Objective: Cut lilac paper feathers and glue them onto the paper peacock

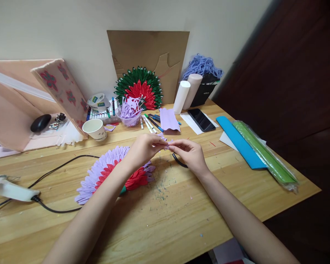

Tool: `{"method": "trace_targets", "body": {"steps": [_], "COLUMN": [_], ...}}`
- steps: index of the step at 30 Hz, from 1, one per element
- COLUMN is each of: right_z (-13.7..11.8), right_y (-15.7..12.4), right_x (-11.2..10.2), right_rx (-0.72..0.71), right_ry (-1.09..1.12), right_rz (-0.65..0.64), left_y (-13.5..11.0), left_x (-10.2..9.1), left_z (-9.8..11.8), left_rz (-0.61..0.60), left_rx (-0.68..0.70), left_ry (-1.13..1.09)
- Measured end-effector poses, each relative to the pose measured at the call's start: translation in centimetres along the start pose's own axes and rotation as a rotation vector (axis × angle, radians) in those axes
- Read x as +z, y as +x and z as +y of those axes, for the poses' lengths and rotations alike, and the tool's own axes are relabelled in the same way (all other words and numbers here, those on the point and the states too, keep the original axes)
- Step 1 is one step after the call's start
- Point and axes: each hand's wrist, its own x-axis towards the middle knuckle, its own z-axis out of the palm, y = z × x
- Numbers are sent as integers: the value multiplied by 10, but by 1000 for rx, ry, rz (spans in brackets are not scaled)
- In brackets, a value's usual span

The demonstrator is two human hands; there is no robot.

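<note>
Over the middle of the wooden table (154, 227), my left hand (145, 148) and my right hand (191, 156) meet fingertip to fingertip. Both are closed in a pinch on a small purple paper piece (168, 143), mostly hidden by the fingers. Small purple scraps (162, 136) show just behind the fingertips. Under my left forearm lies a fan-shaped paper craft (92, 179) with purple outer petals, red inner petals and a bit of green at its base; the arm covers part of it. A black cable end (179, 161) lies below my right hand.
Behind stand a green-and-red paper fan (139, 75), a bowl of purple cutouts (130, 119), a paper cup (95, 129) and white cylinders (181, 97). Markers (150, 124), a purple sheet (169, 119) and a phone (201, 120) lie nearby. A corded white tool (11, 189) rests left, green paper (261, 150) right.
</note>
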Motion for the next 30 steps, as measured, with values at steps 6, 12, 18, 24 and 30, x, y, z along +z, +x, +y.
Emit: {"method": "trace_targets", "body": {"steps": [6, 12, 18, 24, 30], "right_z": [2, 3, 6, 8, 7], "right_y": [3, 1, 1, 2, 1], "right_x": [-2, -5, -5, -6, -6], "right_rx": [18, -79, -214, -294, -296], "right_ry": [-4, -110, -348, -417, -422], "right_rz": [-26, -54, -20, -37, -99], "left_y": [-1, 0, 1, 2, 1], "left_x": [2, 2, 5, 5, 7], "left_z": [-3, -6, -7, -5, -1], "left_rz": [5, -43, -77, -92, -111], "left_rx": [90, 89, 78, 60, -37], "left_ry": [69, 79, 167, 222, 173]}}
